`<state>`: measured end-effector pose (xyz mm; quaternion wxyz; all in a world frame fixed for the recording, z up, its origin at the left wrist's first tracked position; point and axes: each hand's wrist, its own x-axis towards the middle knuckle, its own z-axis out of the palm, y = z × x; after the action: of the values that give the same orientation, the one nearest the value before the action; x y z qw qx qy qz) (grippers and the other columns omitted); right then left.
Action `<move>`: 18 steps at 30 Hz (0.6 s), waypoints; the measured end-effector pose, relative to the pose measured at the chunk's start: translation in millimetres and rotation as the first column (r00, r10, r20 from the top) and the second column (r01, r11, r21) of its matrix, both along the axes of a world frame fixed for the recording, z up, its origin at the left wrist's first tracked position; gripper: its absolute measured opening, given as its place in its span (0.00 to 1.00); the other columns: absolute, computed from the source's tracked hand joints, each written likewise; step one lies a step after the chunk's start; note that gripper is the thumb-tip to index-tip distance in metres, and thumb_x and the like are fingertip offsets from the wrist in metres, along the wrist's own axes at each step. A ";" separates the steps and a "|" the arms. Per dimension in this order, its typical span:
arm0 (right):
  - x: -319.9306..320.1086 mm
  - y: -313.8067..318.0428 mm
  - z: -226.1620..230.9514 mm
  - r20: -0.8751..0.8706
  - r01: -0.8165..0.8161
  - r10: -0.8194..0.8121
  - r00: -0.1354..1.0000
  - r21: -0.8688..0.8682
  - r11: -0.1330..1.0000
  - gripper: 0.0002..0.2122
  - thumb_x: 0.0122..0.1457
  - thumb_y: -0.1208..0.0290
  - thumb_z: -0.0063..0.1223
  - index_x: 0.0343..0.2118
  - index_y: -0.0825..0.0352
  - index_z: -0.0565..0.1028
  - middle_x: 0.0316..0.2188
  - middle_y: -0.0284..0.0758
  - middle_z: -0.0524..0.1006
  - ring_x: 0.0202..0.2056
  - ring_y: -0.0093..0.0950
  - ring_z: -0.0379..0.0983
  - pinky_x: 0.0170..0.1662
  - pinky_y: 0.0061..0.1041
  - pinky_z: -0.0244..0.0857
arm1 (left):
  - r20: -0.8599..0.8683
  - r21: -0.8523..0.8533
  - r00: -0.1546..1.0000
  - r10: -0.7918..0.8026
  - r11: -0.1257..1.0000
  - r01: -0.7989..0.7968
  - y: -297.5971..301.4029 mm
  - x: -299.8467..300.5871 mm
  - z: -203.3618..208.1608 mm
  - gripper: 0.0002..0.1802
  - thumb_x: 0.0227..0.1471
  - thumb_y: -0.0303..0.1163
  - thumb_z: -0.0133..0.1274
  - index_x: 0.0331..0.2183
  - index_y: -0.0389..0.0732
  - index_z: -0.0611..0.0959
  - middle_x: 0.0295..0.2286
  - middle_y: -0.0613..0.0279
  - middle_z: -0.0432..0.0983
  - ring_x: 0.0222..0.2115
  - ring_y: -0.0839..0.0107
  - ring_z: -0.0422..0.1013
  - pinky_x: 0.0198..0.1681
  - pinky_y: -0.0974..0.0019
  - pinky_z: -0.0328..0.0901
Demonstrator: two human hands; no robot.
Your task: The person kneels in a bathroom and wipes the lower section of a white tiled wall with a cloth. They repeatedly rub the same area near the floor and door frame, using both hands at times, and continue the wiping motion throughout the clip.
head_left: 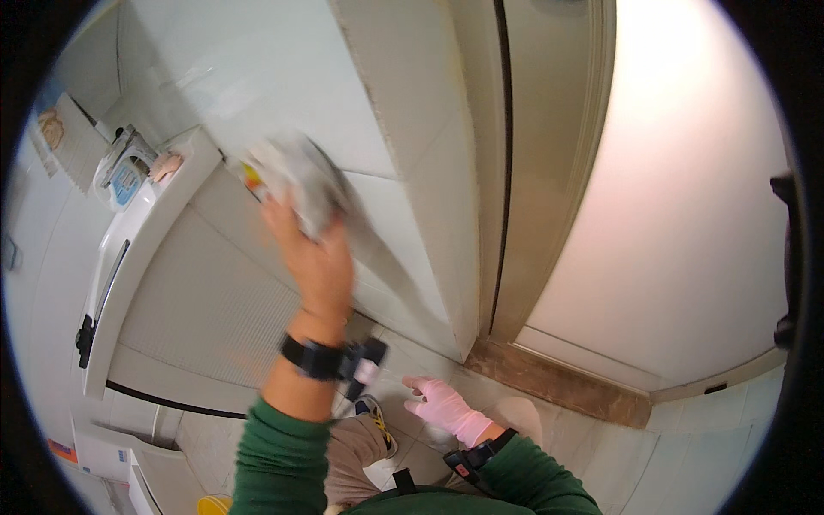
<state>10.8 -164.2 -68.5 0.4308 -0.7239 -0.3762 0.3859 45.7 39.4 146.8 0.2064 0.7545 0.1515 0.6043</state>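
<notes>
My left hand (pixel 316 262) is bare and reaches up to the white tiled wall (pixel 257 60). Its fingers are closed round a pale grey-white cloth (pixel 300 176), which is blurred by motion and lies against or close to the tiles, so some fingers are hard to make out. A small yellow and red patch shows beside the cloth's left edge; I cannot tell whether it belongs to it. Lower down, my right hand (pixel 451 414) wears a pink glove. It hangs in front of me above the floor with its fingers apart, holding nothing.
Left of the wall stands a white washbasin cabinet (pixel 202 292), with a bottle with a blue label (pixel 124 182) on its top. To the right are a door frame (pixel 549 172), a bright white door panel (pixel 678 197) and a brown threshold (pixel 558 382). A yellow rim (pixel 213 505) shows at lower left.
</notes>
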 end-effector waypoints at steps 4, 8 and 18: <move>13.3 1.1 1.8 0.033 -0.072 0.074 0.997 -0.050 0.996 0.23 0.55 0.60 0.56 0.52 0.65 0.72 0.50 0.45 0.74 0.50 0.43 0.70 0.53 0.35 0.64 | -0.258 -0.021 0.958 -0.126 0.992 0.125 -73.3 -10.0 -124.2 0.33 0.46 0.24 0.54 0.56 0.36 0.65 0.55 0.35 0.56 0.59 0.35 0.50 0.63 0.41 0.43; 17.4 5.1 3.2 -0.087 -0.152 0.131 0.988 -0.308 0.939 0.22 0.55 0.58 0.54 0.50 0.66 0.73 0.50 0.47 0.73 0.51 0.45 0.69 0.53 0.36 0.64 | -0.358 -0.501 0.887 -0.292 0.861 0.081 -89.5 -17.8 -174.5 0.34 0.48 0.25 0.52 0.56 0.28 0.61 0.55 0.33 0.54 0.59 0.35 0.49 0.64 0.45 0.42; 7.6 0.1 17.4 0.038 -0.070 0.073 0.997 -0.085 0.994 0.23 0.56 0.63 0.52 0.56 0.62 0.71 0.55 0.44 0.70 0.55 0.41 0.67 0.58 0.35 0.61 | 0.149 -0.235 0.968 -0.200 0.944 0.231 74.8 2.0 58.6 0.26 0.63 0.40 0.41 0.56 0.34 0.65 0.46 0.54 0.66 0.46 0.65 0.63 0.53 0.61 0.58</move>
<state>18.4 -164.2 -51.1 0.3779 -0.7352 -0.3942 0.4016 47.7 114.2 205.4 0.3737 0.6957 0.1300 0.5996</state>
